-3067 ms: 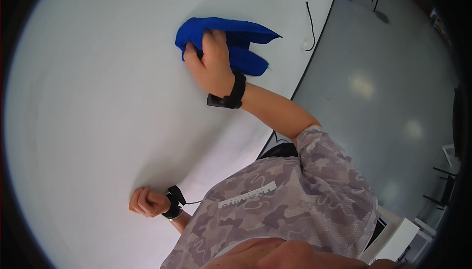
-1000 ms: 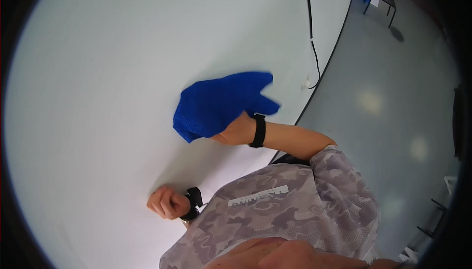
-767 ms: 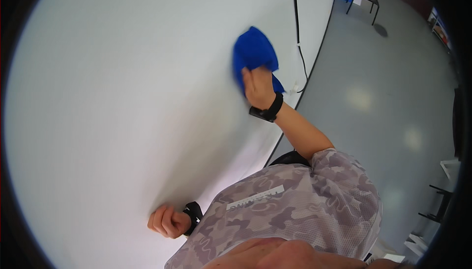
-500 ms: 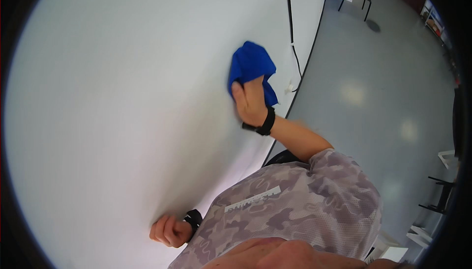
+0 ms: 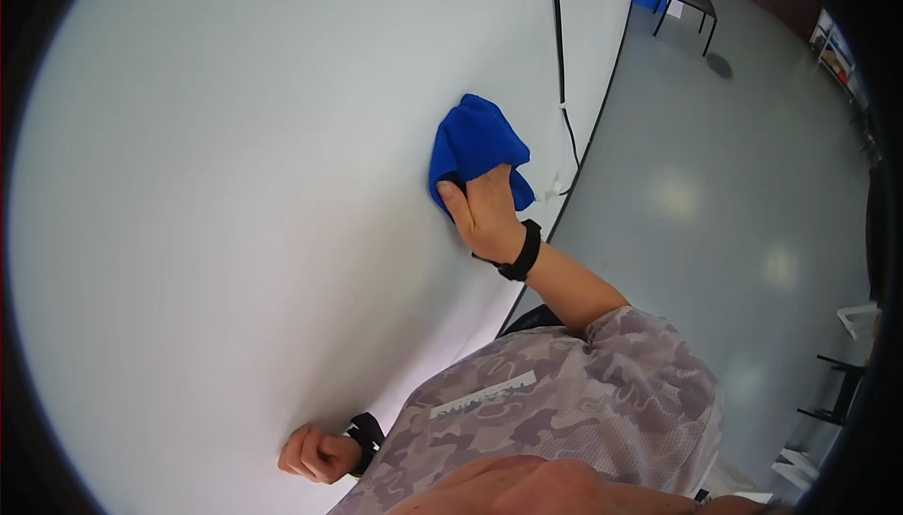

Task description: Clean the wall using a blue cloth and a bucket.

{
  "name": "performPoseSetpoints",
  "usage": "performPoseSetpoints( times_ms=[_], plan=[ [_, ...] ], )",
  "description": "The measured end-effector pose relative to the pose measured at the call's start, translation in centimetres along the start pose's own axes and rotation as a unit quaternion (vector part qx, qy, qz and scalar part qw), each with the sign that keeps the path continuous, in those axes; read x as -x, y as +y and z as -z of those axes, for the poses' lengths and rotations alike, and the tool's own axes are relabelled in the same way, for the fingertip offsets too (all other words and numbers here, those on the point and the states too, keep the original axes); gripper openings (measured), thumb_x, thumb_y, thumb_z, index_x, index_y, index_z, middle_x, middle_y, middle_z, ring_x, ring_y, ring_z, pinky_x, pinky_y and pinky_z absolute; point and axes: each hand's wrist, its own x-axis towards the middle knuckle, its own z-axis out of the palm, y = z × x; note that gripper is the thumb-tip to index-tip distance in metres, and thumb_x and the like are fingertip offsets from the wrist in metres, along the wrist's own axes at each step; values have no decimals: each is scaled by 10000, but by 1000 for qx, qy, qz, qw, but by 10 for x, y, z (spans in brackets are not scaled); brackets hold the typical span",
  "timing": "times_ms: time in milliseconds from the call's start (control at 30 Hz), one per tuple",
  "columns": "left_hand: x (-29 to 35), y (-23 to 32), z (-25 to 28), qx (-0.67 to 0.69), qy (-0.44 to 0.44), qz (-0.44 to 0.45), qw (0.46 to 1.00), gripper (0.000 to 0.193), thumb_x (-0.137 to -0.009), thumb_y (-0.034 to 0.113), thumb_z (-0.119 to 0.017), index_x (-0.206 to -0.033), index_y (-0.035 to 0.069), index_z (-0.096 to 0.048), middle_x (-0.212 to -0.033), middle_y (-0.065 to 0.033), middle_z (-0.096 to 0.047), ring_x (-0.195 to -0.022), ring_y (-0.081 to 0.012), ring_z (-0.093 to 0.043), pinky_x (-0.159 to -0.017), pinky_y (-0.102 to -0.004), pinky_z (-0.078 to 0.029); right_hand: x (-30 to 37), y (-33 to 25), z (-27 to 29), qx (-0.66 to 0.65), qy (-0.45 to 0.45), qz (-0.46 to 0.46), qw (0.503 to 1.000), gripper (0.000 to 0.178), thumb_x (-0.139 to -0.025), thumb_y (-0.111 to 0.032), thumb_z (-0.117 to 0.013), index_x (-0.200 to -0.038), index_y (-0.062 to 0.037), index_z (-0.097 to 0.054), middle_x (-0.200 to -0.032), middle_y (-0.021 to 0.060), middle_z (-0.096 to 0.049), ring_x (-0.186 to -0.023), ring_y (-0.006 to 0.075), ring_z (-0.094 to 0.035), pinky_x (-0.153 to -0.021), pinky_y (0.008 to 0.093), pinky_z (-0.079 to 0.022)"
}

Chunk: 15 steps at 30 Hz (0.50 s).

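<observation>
Nearest the shirt (image 5: 583, 402), the left hand (image 5: 315, 454) is held in a loose curl over the table (image 5: 235, 186); nothing is seen in it, though the palm is hidden. It could be bumped if the cloth (image 5: 482, 139) were drawn back too far.

Farther out, the crumpled cloth is spread on the table around the right hand (image 5: 491, 214). It could be bunched up or lost, because its folds are left loose. The fingers are covered by a fold and the thumb is held apart, so how far they are closed cannot be told.

Beyond, the cable (image 5: 557, 35) could be snagged by a rightward sweep.
</observation>
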Motion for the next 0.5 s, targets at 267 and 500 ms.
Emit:
performPoseSetpoints(
  times_ms=[267, 500],
  plan=[
    [-9, 1, -1, -27, -6, -34, 999, 129, -640, -6, -483, -629, 46, -600, -707, -74, -602, -688, -239, -499, -640, -341, -421, 25, 0, -8, -68, -30, 1, 997, 580, -900, -262, -566, -1374, 28, -398, -1392, 251, -390, -1279, 445, -354, -1074, 528, -217],
    [-3, -2, -3, -30, -7, -41, 999, 131, -643, -5, -481, -629, 51, -598, -702, -71, -597, -690, -235, -495, -626, -342, -418, 29, 11, -2, -39, -67, 20, 997, 524, -902, -239, -561, -1303, 78, -445, -1327, 255, -445, -1217, 445, -419, -1047, 497, -292]
  ],
)
